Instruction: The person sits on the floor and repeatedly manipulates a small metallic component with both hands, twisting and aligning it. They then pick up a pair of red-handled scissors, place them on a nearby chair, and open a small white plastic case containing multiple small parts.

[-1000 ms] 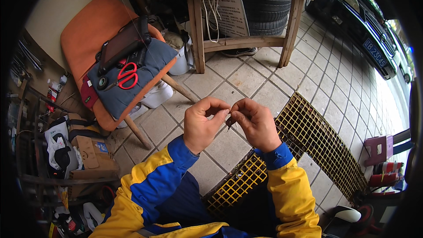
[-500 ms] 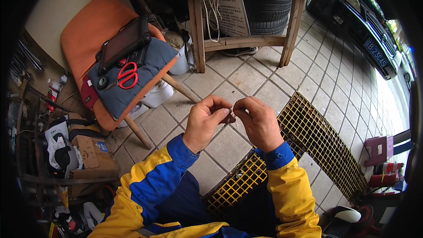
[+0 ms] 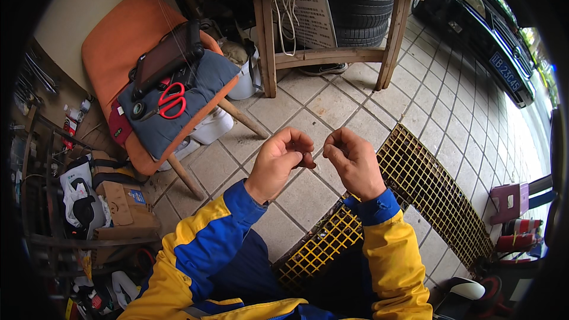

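Note:
My left hand (image 3: 277, 163) is raised over the tiled floor, its fingers curled and thumb bent in toward them. A short gap separates it from my right hand (image 3: 355, 165), whose thumb and index finger are pinched together. Whatever either pinch holds, if anything, is too small or hidden to name. Ahead and to the left, an orange chair (image 3: 115, 38) carries a grey-blue cushion (image 3: 204, 86). On that cushion lie red-handled scissors (image 3: 172, 102), a roll of dark tape (image 3: 138, 109) and a dark tablet in a rugged case (image 3: 168, 62).
A wooden frame (image 3: 332, 56) stands ahead, with stacked tyres (image 3: 360, 15) behind it. Yellow floor grating (image 3: 432, 184) runs to the right. A dark car (image 3: 486, 35) is at the far right, near a purple stool (image 3: 510, 202). Cardboard boxes (image 3: 121, 201) crowd the left.
My hands have moved apart, the right one shifting slightly to the right. Fine pale lines now show across the upper left, over the chair and tablet.

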A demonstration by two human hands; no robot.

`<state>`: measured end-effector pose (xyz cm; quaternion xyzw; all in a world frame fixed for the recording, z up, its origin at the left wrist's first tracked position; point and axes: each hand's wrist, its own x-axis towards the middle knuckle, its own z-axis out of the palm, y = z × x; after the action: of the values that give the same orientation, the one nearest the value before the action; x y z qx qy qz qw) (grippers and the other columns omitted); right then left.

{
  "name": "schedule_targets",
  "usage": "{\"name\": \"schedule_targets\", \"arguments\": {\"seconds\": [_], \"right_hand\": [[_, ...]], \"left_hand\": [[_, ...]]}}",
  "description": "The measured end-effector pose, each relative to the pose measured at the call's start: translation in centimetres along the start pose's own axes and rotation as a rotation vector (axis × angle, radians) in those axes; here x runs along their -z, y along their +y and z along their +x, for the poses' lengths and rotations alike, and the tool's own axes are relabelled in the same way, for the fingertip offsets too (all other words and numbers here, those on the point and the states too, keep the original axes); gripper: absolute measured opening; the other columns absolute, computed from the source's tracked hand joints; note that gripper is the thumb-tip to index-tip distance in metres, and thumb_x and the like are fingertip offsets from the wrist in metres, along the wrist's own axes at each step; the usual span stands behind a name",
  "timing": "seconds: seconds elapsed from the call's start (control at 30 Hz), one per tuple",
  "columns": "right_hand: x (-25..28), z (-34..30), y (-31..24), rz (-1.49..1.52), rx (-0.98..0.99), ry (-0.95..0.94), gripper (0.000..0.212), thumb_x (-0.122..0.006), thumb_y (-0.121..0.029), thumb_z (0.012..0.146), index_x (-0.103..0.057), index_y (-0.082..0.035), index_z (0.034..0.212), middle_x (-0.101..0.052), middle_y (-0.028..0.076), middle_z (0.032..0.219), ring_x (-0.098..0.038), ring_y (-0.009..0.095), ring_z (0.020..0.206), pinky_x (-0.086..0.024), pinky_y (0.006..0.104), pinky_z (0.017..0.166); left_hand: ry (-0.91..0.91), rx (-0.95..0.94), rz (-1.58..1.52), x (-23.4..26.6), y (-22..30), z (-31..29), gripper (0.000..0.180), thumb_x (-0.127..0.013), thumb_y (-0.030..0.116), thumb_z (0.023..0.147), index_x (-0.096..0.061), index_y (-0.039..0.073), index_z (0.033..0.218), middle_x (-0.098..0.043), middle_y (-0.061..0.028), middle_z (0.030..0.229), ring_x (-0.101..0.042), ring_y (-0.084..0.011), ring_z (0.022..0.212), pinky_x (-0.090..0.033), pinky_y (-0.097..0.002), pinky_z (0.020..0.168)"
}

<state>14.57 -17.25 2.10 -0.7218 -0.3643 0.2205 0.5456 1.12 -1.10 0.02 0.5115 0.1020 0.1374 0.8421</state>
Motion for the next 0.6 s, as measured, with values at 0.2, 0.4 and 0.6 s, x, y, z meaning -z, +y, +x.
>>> {"name": "schedule_targets", "arguments": {"seconds": [0.2, 0.4, 0.6], "right_hand": [[-0.07, 0.42, 0.76, 0.225, -0.011, -0.036, 0.011, -0.065, -0.007, 0.101, -0.066, 0.004, 0.102, -0.071, 0.005, 0.09, -0.066, 0.011, 0.086, -0.054, 0.0266, 0.078], [-0.17, 0.5, 0.7, 0.323, -0.028, -0.075, 0.011, -0.065, -0.007, 0.102, -0.066, 0.004, 0.099, -0.072, 0.004, 0.092, -0.066, 0.011, 0.089, -0.055, 0.0265, 0.081], [-0.09, 0.33, 0.1, 0.266, -0.03, -0.113, 0.01, -0.067, -0.006, 0.101, -0.067, 0.003, 0.099, -0.072, 0.004, 0.091, -0.065, 0.011, 0.086, -0.055, 0.0262, 0.079]], "left_hand": [[-0.007, -0.064, 0.182, -0.01, -0.09, 0.04, 0.027, -0.058, -0.01, 0.094, -0.059, -0.001, 0.119, -0.063, -0.0085, 0.112, -0.067, -0.016, 0.1, -0.062, -0.0383, 0.094], [0.038, -0.158, 0.428, -0.57, -0.34, -0.06, 0.028, -0.065, -0.01, 0.092, -0.061, 0.001, 0.118, -0.065, -0.0061, 0.11, -0.067, -0.0137, 0.1, -0.06, -0.0319, 0.091], [0.022, -0.101, 0.389, -0.67, 0.35, -0.27, 0.021, -0.068, -0.002, 0.095, -0.064, 0.0, 0.115, -0.068, -0.0045, 0.1, -0.065, -0.0106, 0.09, -0.056, -0.0276, 0.083]]}}
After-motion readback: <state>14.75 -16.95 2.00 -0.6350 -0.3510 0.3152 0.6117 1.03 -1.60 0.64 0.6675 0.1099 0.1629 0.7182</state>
